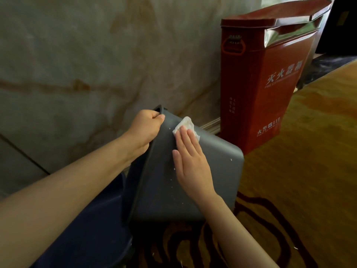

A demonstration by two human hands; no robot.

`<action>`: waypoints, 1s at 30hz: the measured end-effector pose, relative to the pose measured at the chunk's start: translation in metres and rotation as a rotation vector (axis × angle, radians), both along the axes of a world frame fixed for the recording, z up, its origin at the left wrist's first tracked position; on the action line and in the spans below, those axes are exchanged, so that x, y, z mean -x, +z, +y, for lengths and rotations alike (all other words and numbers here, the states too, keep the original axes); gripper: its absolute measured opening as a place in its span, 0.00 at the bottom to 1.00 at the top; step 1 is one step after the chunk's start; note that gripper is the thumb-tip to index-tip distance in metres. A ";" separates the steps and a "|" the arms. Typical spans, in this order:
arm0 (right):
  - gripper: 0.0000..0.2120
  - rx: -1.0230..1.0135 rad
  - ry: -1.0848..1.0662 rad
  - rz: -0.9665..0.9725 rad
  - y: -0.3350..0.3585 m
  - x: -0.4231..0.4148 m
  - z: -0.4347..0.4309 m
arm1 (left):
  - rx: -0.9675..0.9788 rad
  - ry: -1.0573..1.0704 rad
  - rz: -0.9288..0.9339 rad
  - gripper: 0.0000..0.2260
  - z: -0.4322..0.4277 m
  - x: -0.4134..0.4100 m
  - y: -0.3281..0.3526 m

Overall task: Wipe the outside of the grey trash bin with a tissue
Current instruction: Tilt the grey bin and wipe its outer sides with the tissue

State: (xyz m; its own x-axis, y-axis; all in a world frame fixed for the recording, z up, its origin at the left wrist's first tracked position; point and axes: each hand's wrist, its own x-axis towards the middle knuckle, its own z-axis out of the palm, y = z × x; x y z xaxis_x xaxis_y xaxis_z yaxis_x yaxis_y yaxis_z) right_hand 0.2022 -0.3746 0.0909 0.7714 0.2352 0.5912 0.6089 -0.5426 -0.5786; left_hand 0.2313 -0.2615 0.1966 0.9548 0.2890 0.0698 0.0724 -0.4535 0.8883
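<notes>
The grey trash bin (218, 171) is tipped on its side in the middle of the view, one broad flat wall facing up. My left hand (144, 127) grips the bin's rim at the upper left corner, fingers curled over the edge. My right hand (190, 157) lies flat on the upper wall, its fingertips pressing a crumpled white tissue (186, 124) against the bin near the rim. Small white flecks dot the grey surface around the hand.
A red fire extinguisher box (266, 78) with white lettering stands close behind the bin on the right. A marbled wall (87, 55) fills the left and back. The floor is patterned yellow and dark red carpet (301, 171). Dark blue fabric (92, 229) lies under my left arm.
</notes>
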 end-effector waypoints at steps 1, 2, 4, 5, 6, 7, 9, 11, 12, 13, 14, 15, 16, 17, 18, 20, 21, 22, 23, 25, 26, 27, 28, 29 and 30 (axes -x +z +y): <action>0.23 0.011 -0.001 -0.020 -0.001 -0.001 -0.002 | 0.028 0.008 0.022 0.09 0.001 0.001 0.001; 0.23 0.017 0.009 -0.029 -0.002 -0.004 -0.004 | 0.063 0.010 0.044 0.11 0.002 0.002 0.001; 0.23 0.004 0.074 -0.011 -0.002 -0.009 -0.008 | 0.130 -0.007 0.071 0.12 0.002 0.003 0.002; 0.24 -0.012 0.123 0.016 -0.002 -0.010 -0.008 | 0.148 -0.014 0.079 0.11 0.002 0.003 0.001; 0.25 -0.021 0.171 0.044 -0.001 -0.010 -0.006 | 0.157 -0.014 0.083 0.11 0.002 0.003 0.001; 0.25 -0.013 0.209 0.057 0.001 -0.008 -0.001 | 0.164 -0.008 0.083 0.11 0.003 0.002 0.000; 0.25 0.051 0.235 0.027 0.002 0.000 0.011 | 0.177 0.013 0.081 0.12 0.005 0.001 -0.001; 0.25 0.114 0.194 -0.018 -0.001 0.006 0.019 | 0.165 0.013 0.083 0.13 0.006 0.000 -0.002; 0.25 0.126 0.160 -0.026 -0.003 0.007 0.018 | 0.144 0.009 0.081 0.13 0.005 0.000 -0.002; 0.24 0.119 0.127 -0.021 -0.005 0.006 0.015 | 0.115 0.009 0.077 0.13 0.004 -0.001 -0.003; 0.24 0.099 0.095 -0.001 -0.010 0.005 0.010 | 0.083 0.010 0.073 0.12 0.003 -0.003 -0.003; 0.24 0.077 0.062 0.027 -0.015 0.005 0.004 | 0.053 0.008 0.067 0.11 0.003 -0.005 -0.003; 0.24 0.060 0.022 0.061 -0.022 0.004 -0.002 | 0.020 0.002 0.058 0.10 0.003 -0.007 -0.004; 0.24 0.046 -0.023 0.103 -0.030 0.002 -0.009 | -0.023 -0.004 0.047 0.08 0.003 -0.008 -0.006; 0.24 0.029 -0.068 0.155 -0.039 -0.002 -0.017 | -0.069 0.000 0.036 0.07 0.003 -0.010 -0.008; 0.24 -0.023 -0.142 0.282 -0.055 -0.011 -0.034 | -0.146 0.034 0.014 0.10 0.002 -0.013 -0.012; 0.24 -0.053 -0.174 0.348 -0.062 -0.017 -0.043 | -0.168 0.055 0.005 0.13 0.001 -0.014 -0.014; 0.24 -0.084 -0.203 0.409 -0.068 -0.022 -0.051 | -0.181 0.071 -0.003 0.15 -0.001 -0.015 -0.015; 0.24 -0.115 -0.231 0.458 -0.074 -0.026 -0.057 | -0.188 0.085 -0.004 0.17 -0.002 -0.015 -0.015; 0.24 -0.159 -0.275 0.526 -0.083 -0.031 -0.064 | -0.178 0.091 0.003 0.17 -0.004 -0.017 -0.014; 0.24 -0.175 -0.288 0.545 -0.084 -0.034 -0.065 | -0.162 0.082 0.009 0.16 -0.004 -0.018 -0.013; 0.24 -0.196 -0.294 0.560 -0.085 -0.036 -0.065 | -0.148 0.075 0.016 0.16 -0.005 -0.019 -0.011; 0.24 -0.226 -0.294 0.577 -0.083 -0.038 -0.065 | -0.135 0.072 0.022 0.14 -0.006 -0.019 -0.010; 0.24 -0.257 -0.286 0.592 -0.080 -0.039 -0.064 | -0.115 0.079 0.027 0.11 -0.007 -0.020 -0.009; 0.24 -0.280 -0.261 0.594 -0.075 -0.038 -0.061 | -0.089 0.093 0.032 0.08 -0.007 -0.021 -0.008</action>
State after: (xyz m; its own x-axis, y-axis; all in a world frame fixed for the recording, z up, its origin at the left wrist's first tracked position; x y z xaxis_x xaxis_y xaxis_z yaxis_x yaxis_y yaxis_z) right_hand 0.2405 -0.4354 0.0155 0.9929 -0.1009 0.0637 0.0169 -0.4099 -0.9120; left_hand 0.2523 -0.2683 0.1886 0.9264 0.3702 0.0695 0.1450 -0.5206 0.8414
